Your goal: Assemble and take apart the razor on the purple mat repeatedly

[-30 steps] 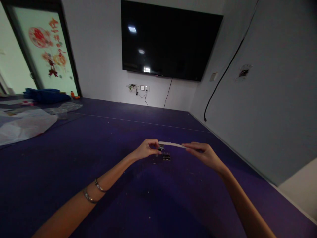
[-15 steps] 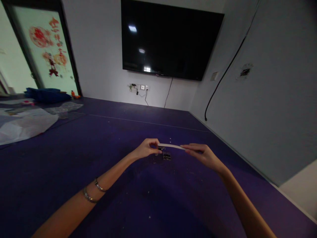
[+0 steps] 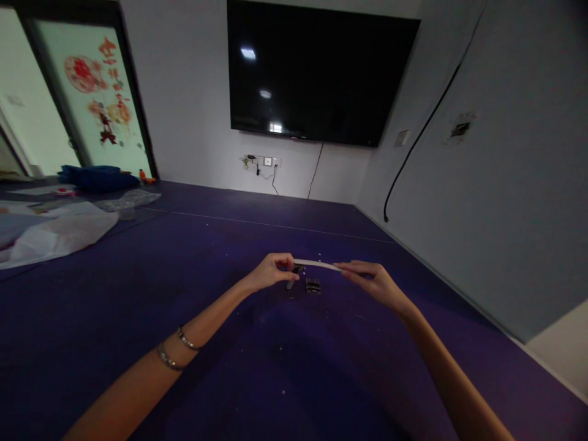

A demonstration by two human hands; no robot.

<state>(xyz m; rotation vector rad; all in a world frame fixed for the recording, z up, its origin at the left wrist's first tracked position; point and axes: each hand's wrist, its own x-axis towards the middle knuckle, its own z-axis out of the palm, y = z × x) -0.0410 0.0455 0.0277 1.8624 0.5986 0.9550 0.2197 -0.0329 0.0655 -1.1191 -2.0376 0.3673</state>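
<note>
A thin white strip [image 3: 316, 264], slightly bowed, stretches between both hands above the purple surface. My left hand [image 3: 274, 272] pinches its left end, thumb below and fingers curled; a small dark piece [image 3: 297, 269] shows by the fingertips, and I cannot tell whether it is attached to the strip. My right hand [image 3: 374, 282] grips the other end between thumb and straight fingers. Below the strip, a small dark rectangular object [image 3: 313, 286] rests on the surface; its kind is not clear. A greyish upright bit [image 3: 290, 285] shows under my left thumb.
White plastic sheeting [image 3: 64, 236] lies at the left, with a blue cloth bundle [image 3: 98, 177] and an orange item [image 3: 146, 177] behind it. A black television [image 3: 321, 73] hangs on the far wall. A black cable [image 3: 422, 128] dangles along the right wall. Tiny white specks dot the surface.
The camera view has shifted slightly. Both hands keep hold of the strip, now raised a little, so more of the greyish bit below my left hand shows.
</note>
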